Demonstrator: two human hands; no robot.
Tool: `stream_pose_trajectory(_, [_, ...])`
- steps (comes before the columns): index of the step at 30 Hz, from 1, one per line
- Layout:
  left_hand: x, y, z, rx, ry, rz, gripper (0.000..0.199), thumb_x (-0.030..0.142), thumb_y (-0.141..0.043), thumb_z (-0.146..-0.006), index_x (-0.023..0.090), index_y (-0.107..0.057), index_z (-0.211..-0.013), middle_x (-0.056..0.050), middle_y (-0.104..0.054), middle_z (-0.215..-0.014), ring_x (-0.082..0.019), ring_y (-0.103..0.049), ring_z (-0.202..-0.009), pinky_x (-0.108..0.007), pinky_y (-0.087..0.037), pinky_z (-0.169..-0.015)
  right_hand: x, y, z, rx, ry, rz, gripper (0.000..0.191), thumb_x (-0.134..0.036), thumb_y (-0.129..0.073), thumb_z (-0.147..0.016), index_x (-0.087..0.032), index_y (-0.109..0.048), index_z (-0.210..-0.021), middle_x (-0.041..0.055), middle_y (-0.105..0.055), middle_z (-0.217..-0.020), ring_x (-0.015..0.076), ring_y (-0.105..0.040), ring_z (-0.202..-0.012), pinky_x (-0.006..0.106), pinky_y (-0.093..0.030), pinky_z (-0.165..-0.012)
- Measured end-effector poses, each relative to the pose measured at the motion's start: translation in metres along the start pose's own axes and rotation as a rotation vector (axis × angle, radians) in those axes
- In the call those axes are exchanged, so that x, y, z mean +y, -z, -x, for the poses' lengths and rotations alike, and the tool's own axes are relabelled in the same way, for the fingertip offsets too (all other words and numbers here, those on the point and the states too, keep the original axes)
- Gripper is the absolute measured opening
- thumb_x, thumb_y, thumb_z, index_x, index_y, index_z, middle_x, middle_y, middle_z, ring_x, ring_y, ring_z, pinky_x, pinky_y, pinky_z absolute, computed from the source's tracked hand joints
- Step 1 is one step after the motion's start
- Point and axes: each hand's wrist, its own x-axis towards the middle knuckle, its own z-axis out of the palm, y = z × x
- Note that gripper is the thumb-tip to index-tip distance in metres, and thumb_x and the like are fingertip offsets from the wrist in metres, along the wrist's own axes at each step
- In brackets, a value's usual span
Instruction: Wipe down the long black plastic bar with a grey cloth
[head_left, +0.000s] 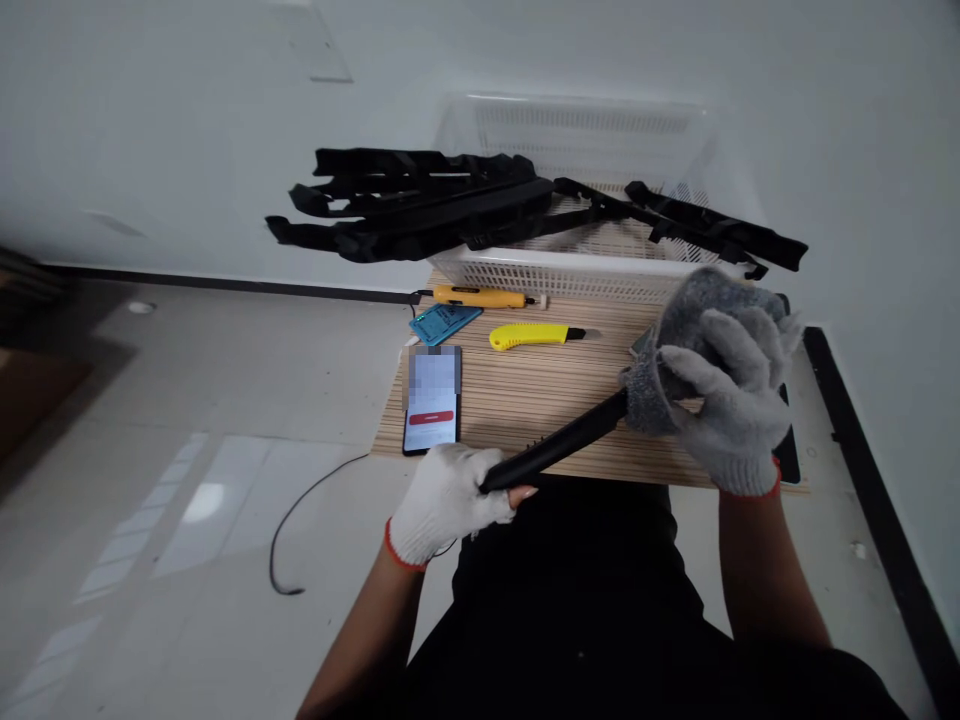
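Observation:
My left hand, in a white glove with a bare thumb tip showing, is closed around the lower left end of a long black plastic part. The part slants up to the right. Its far end meets a grey cloth, which my right hand in a grey-stained glove holds, its fingers curled against the fabric. Whether the cloth wraps fully round that end is hidden. Beyond my hands lie a yellow cutter with its blade out and an orange-yellow tool.
A white basket stands at the back, with several black plastic parts across it, some overhanging its left side. A phone and a blue packet lie on the striped board. A dark cable crosses the floor.

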Motion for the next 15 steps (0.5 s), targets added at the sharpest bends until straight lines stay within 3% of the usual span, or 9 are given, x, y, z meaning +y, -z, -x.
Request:
stream_pose_trajectory(3, [0.002,0.001,-0.003,0.005,-0.015,-0.009,0.064,0.068,-0.057,-0.095,0.017,-0.055,-0.056,0.004,-0.050,-0.045,-0.007,-0.044,-0.040,-0.023,-0.024,-0.045,-0.004,0.000,0.005,-0.072,-0.051,-0.033,0.047,-0.041,-0.080,-0.083,-0.033,-0.070,-0.128,0.0048,-0.056,-0.151,0.0391,-0.042,-0.148,0.066,-0.031,-0.124])
stream_pose_trajectory(8, [-0.001,0.000,0.003,0.006,-0.014,-0.094,0.061,0.065,-0.058,-0.095,0.018,-0.058,-0.057,0.003,-0.052,-0.045,-0.009,-0.045,-0.040,-0.024,-0.024,-0.045,-0.006,-0.002,0.011,-0.070,-0.080,0.007,0.041,-0.035,-0.080,-0.083,-0.035,-0.071,-0.123,0.0032,-0.059,-0.146,0.0372,-0.047,-0.144,0.068,-0.029,-0.124])
stream_pose_trajectory(15, [-0.008,-0.001,0.016,-0.048,0.061,-0.109,0.060,0.064,-0.059,-0.095,0.018,-0.060,-0.057,0.003,-0.052,-0.044,-0.010,-0.046,-0.039,-0.025,-0.023,-0.045,-0.017,-0.009,0.019,-0.136,-0.162,-0.022,0.044,-0.034,-0.080,-0.081,-0.032,-0.069,-0.123,0.0060,-0.056,-0.148,0.0400,-0.044,-0.145,0.068,-0.039,-0.118])
